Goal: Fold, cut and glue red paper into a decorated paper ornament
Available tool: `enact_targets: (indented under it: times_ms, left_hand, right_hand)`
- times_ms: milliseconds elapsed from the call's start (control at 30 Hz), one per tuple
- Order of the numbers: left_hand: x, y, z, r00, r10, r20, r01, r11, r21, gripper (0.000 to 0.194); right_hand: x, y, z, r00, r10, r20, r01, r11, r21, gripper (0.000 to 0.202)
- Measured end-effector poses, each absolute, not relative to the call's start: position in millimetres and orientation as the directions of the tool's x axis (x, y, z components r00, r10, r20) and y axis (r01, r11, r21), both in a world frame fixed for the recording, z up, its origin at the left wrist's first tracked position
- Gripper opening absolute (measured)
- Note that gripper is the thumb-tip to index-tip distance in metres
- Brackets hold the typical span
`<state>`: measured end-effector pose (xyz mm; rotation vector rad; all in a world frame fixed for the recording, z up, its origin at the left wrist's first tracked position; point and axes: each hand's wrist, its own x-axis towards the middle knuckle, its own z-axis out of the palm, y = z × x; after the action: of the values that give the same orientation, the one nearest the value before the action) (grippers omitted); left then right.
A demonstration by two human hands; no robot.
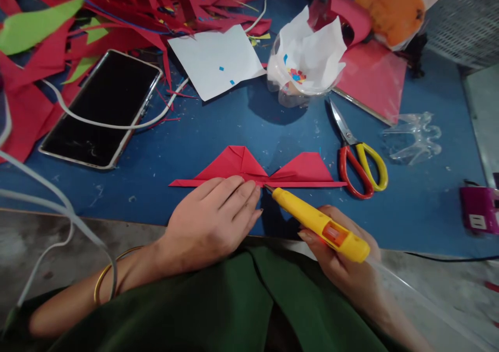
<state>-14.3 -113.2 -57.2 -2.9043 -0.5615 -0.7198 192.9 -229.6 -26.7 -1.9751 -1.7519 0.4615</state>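
Observation:
A folded red paper piece [300, 171], with two peaked parts and a long thin strip along its base, lies near the table's front edge. My left hand [216, 214] rests flat on the left part of it, fingers outstretched and pressing the paper. In my right hand [351, 258] is a yellow pen-shaped tool [307, 211] with a thin metal tip, an orange window and a pale cord or rod trailing behind. Its tip touches, or nearly touches, the strip beside my left fingertips. Scissors [351, 149] with red and yellow handles lie to the right of the paper.
A phone [101, 107] lies at left, a white cable [128, 127] across it. Red scraps [128, 9] fill the back left. Behind the work are a white sheet [214, 55], a paper-lined cup [284, 84] with coloured bits, a red packet [374, 76] and clear plastic [415, 136].

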Motion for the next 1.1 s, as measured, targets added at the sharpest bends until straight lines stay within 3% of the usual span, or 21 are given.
enact_targets:
  times_ms: [633,1100]
  left_hand:
    - [-15.5,-114.4,-58.3,0.823,0.351,0.448,0.381,-0.924,0.025,0.022]
    - [-14.4,-114.7,-57.0,0.822,0.346,0.451,0.377,-0.926,0.024,0.024]
  right_hand:
    - [193.0,-234.8,-29.6,0.138,0.985,0.103,0.914,-0.087,-0.397,0.033]
    - [190.3,-232.0,-30.3,0.101,0.987,0.125,0.924,-0.047,-0.38,0.034]
